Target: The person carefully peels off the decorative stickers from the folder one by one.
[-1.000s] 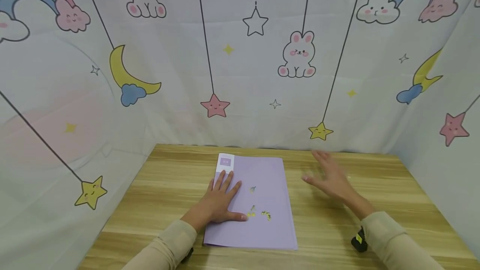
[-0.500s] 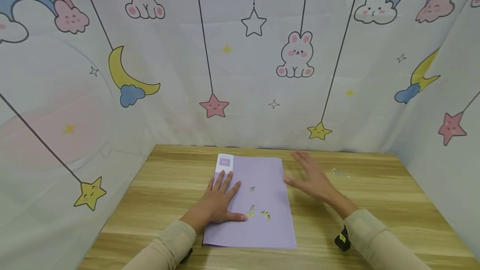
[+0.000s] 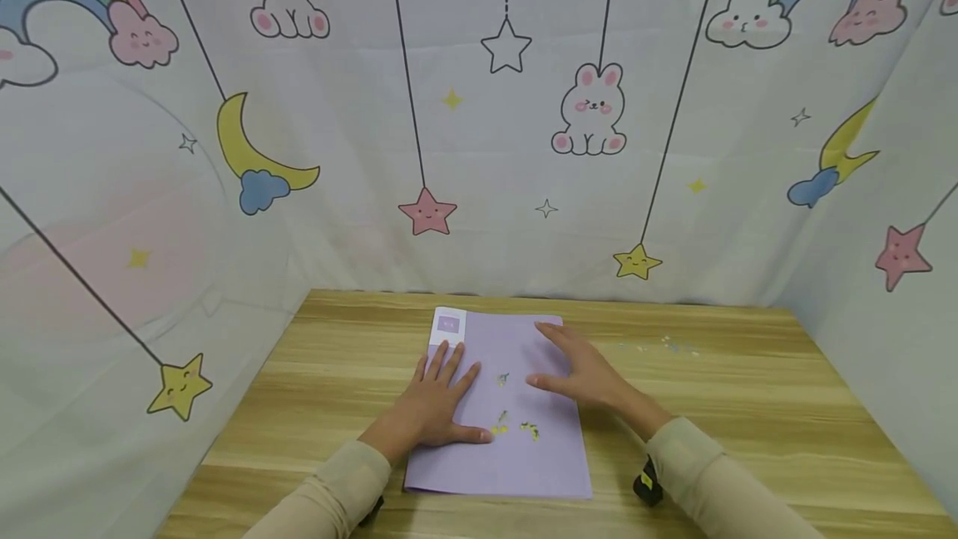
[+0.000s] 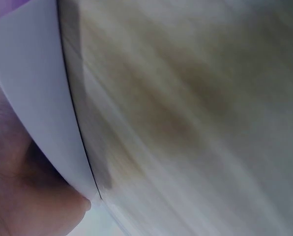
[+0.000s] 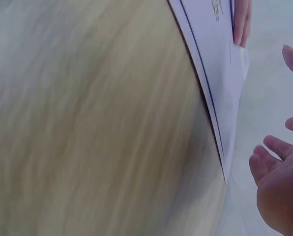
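A purple paper folder or booklet with a white label at its top left lies on the wooden table. Small yellow and green sticker-like marks dot its cover. My left hand rests flat on the left side of the cover, fingers spread and thumb pointing right. Over the right edge of the cover hovers my right hand, thumb and fingers apart, holding nothing visible. The right wrist view shows the right hand raised beside the booklet, with a few fingers loosely bent.
Tiny pale and bluish bits lie on the table to the right of the booklet; they are too small to identify. A white curtain printed with stars, moons and rabbits hangs behind the table and at both sides.
My right hand has moved left from the table to above the booklet's right part, uncovering the tiny bits on the table. My left hand and the booklet have stayed put.
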Demonstrator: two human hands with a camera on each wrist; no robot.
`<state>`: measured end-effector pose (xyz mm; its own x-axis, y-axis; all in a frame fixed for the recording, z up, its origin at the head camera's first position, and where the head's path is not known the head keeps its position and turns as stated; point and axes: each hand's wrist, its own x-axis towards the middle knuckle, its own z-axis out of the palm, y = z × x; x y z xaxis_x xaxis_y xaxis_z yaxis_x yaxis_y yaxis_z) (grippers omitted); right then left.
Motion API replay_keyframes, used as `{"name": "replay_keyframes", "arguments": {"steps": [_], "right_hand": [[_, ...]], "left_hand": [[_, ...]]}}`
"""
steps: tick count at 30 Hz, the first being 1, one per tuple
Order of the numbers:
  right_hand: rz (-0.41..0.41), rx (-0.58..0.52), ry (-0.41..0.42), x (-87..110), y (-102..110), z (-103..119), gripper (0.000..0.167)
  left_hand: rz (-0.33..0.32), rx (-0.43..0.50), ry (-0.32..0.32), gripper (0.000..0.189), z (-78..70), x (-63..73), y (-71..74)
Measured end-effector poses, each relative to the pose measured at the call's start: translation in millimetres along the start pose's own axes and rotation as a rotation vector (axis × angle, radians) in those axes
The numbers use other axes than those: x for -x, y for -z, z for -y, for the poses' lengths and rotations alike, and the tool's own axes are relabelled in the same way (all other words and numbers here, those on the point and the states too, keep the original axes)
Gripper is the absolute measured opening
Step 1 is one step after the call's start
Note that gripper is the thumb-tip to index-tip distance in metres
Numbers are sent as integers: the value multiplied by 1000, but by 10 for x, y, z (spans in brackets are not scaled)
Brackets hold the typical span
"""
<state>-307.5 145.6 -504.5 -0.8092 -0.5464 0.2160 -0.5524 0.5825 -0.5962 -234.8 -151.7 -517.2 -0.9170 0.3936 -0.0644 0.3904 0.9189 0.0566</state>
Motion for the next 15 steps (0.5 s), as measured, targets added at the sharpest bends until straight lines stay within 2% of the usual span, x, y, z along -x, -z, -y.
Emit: {"name": "replay_keyframes", "arguments": {"steps": [4,9,15], "right_hand": [[31,-56,11,-50,-74,89,89],[45,-79,69,-111,-168,145,82],[60,-72,93,-144,-256,157,70]], "left_hand": [[1,-25,4,114,8,0,7],[-8,-50,2,114,16,-5,11],[-12,-39,-4,114,13,-7,19]]}}
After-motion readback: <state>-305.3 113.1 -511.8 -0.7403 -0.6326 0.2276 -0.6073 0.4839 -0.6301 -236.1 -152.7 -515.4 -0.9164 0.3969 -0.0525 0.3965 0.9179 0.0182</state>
